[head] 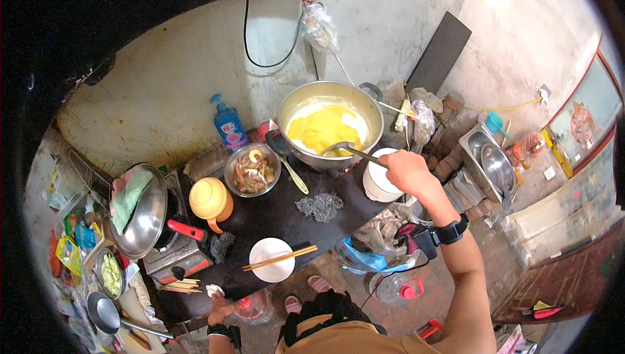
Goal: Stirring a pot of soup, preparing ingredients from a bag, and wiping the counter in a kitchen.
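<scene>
My right hand (409, 172) grips the dark handle of a metal ladle (345, 147). The ladle's bowl dips into yellow beaten egg (317, 132) inside a wide, deep metal pot (375, 124). Under my right hand stands a white tub (381, 180), partly covered by it. At the near left edge of the dark table, my left hand (220, 307) has its fingers on a crumpled white tissue (214, 290). Near the table's front edge, a pair of wooden chopsticks (281, 258) rests across a white bowl (271, 276).
Left of the pot are a metal bowl of food scraps (251, 171), a yellow cup (211, 200) and a blue pump bottle (229, 127). Grey steel wool (320, 206) lies mid-table. A gas stove (178, 256) carries a lidded pan (141, 217); its red handle juts right.
</scene>
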Motion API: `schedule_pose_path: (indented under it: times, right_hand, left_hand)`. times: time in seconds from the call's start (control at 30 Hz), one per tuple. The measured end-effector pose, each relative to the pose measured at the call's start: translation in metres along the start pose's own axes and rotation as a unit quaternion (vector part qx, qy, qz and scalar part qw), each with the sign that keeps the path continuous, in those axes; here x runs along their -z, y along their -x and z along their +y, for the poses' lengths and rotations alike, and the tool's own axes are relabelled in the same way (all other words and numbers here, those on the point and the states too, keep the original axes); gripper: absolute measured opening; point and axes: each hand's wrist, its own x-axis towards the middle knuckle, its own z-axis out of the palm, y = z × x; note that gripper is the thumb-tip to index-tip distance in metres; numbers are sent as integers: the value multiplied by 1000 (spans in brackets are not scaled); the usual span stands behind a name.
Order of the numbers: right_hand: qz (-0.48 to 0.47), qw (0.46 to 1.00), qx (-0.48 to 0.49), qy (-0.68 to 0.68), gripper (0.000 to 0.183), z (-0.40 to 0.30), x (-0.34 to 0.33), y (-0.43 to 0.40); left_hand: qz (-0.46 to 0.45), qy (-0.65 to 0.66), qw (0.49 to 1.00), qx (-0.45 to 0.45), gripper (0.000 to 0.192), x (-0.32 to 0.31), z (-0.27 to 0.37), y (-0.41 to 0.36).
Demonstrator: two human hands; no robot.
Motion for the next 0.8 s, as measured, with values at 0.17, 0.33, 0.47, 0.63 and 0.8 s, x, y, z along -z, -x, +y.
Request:
schedule_pose_path:
  times: [0.17, 0.33, 0.47, 0.63, 0.8]
  right_hand:
    - [29, 999, 12, -6, 20, -7, 5, -3]
    - [71, 997, -4, 5, 18, -10, -44, -39]
    - [110, 994, -1, 15, 11, -23, -54, -59]
    - [183, 982, 5, 41, 11, -34, -69, -93]
    - [195, 980, -33, 34, 10, -23, -74, -123]
  left_hand:
    - [17, 8, 999, -32, 119, -9, -19, -5]
    - [6, 13, 999, -45, 118, 4, 4, 10]
    - [-11, 28, 999, -21, 118, 7, 12, 14]
    - [11, 19, 999, -33, 118, -10, -17, -8]
    - [-5, 23, 999, -30, 119, -1, -4, 1]
